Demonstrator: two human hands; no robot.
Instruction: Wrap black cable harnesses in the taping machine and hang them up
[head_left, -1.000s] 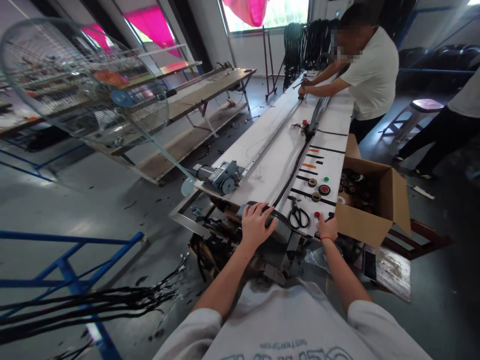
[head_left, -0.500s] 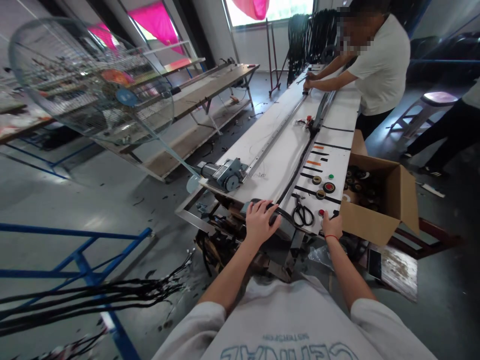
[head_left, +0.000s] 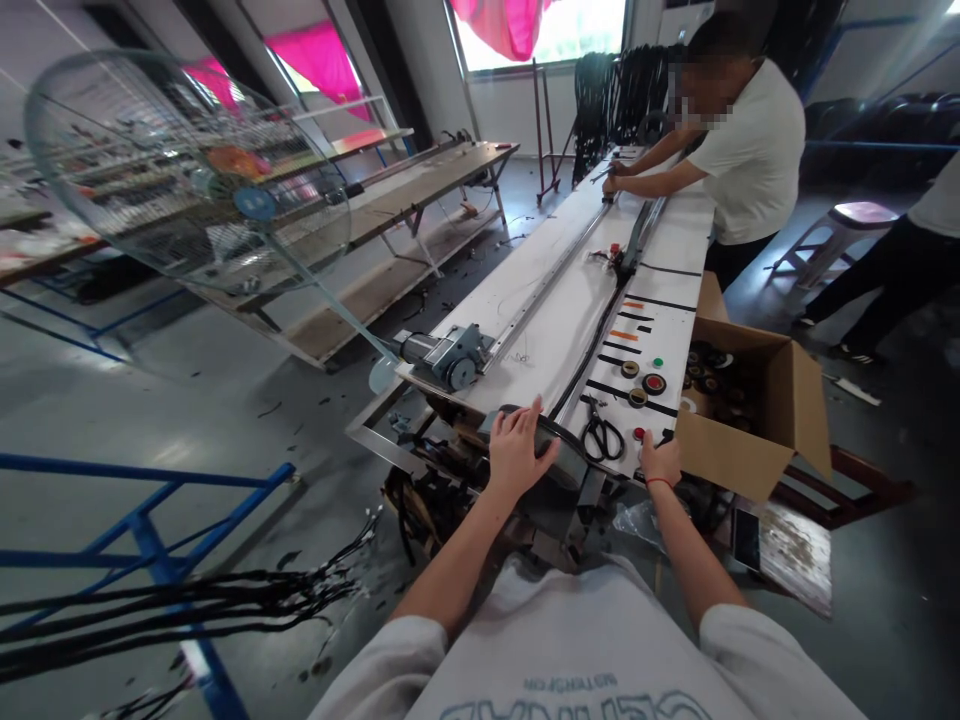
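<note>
Now the left hand point(head_left: 516, 452) lies flat, fingers spread, on the black strap point(head_left: 559, 440) where it loops over the grey roller point(head_left: 570, 470) at the near end of the long table point(head_left: 555, 290), in the lower middle of the frame. The right hand point(head_left: 660, 462), closed with the thumb forward, presses at the table's edge on or just beside a red button point(head_left: 638, 433); whether it actually touches I cannot tell. By my reading, the step in hand is steadying the strap while the machine is triggered, and the next move calls for keeping fingers clear of the roller. Scissors point(head_left: 600, 436) lie between the hands, a cardboard box point(head_left: 757, 410) to the right. At upper right a co-worker point(head_left: 742, 150) bends over the far end. Compared with a second ago, the left fingers reach slightly farther over the loop; otherwise little differs.
</note>
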